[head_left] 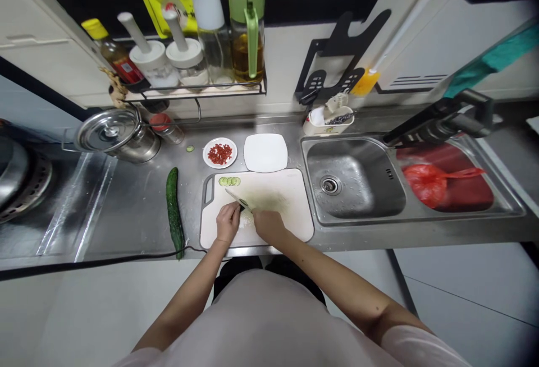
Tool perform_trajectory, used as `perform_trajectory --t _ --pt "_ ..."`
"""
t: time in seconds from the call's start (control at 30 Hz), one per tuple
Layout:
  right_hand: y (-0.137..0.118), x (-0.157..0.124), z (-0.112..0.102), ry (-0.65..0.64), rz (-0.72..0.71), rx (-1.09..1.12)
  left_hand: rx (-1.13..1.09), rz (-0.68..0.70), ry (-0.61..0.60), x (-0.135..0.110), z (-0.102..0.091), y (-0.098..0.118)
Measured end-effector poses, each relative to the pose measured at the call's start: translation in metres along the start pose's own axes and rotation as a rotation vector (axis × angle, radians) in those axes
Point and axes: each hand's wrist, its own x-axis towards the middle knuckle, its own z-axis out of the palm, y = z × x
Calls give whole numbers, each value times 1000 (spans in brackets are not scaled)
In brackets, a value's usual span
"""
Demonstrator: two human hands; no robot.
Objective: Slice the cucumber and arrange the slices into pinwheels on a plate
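Observation:
My right hand [268,225] is closed around the handle of a knife [234,196], whose blade points to the far left over the white cutting board [290,193]. Just left of it, my left hand [228,222] has its fingers bunched together on a small piece of cucumber [243,203], right beside the blade. The hand partly hides this piece. Several thin cucumber slices [229,181] overlap in a row near the board's far left corner. A long whole cucumber [174,210] lies on the steel counter to the left of the board.
Behind the board are a plate of chopped red pieces [220,153] and a white square plate [265,152]. A double sink [353,179] is on the right, with a red bag [425,184]. A lidded pot [120,134] stands at left. A black cable [105,263] runs along the front edge.

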Motion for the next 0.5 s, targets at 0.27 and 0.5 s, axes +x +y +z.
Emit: perform_trajectory --t 0.27,0.5 --pt "3 3 -1 21 -24 19 10 -5 9 -1 2 -2" --pt "2 7 -1 6 -20 0 31 -34 6 -1 3 -3"
